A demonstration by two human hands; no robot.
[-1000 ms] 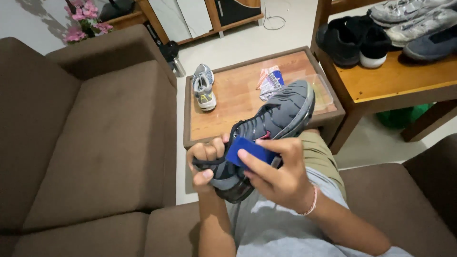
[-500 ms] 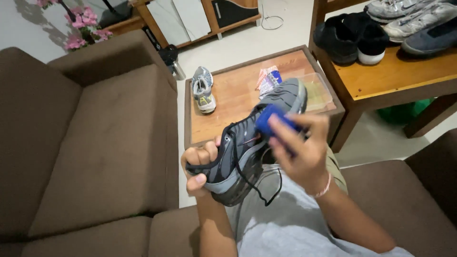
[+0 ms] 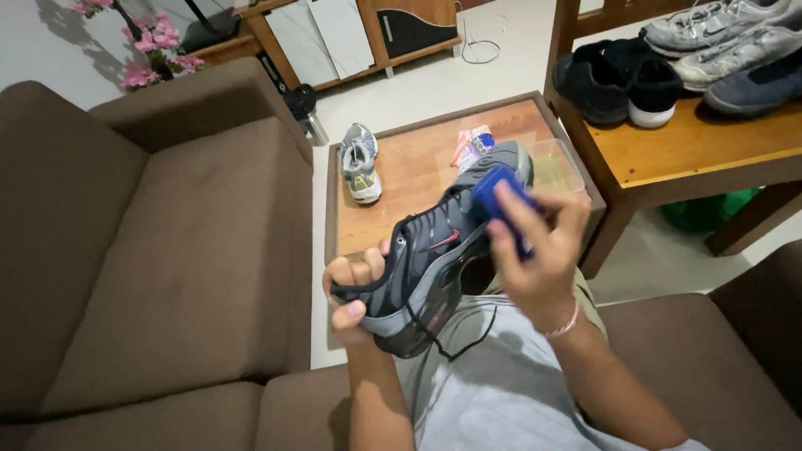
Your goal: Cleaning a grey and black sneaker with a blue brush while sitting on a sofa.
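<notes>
Head view: left hand (image 3: 355, 294) grips the heel of a dark grey laced sneaker (image 3: 434, 250) above the lap; right hand (image 3: 535, 250) fingers pinch a blue cloth (image 3: 494, 194) against its toe (low wooden table (image 3: 418, 179) behind).

I see a brown sofa (image 3: 167, 250) filling my 9 o'clock side; wooden coffee table (image 3: 409, 179) at 12 w/ a grey sneaker (image 3: 361, 163) & a small packet (image 3: 470, 144) on it; shelf (image 3: 693, 138) at 2 o'clock w/ black shoes (image 3: 618, 77) & grey ones (image 3: 727, 38); pink flowers (image 3: 150, 50) at 11.
</notes>
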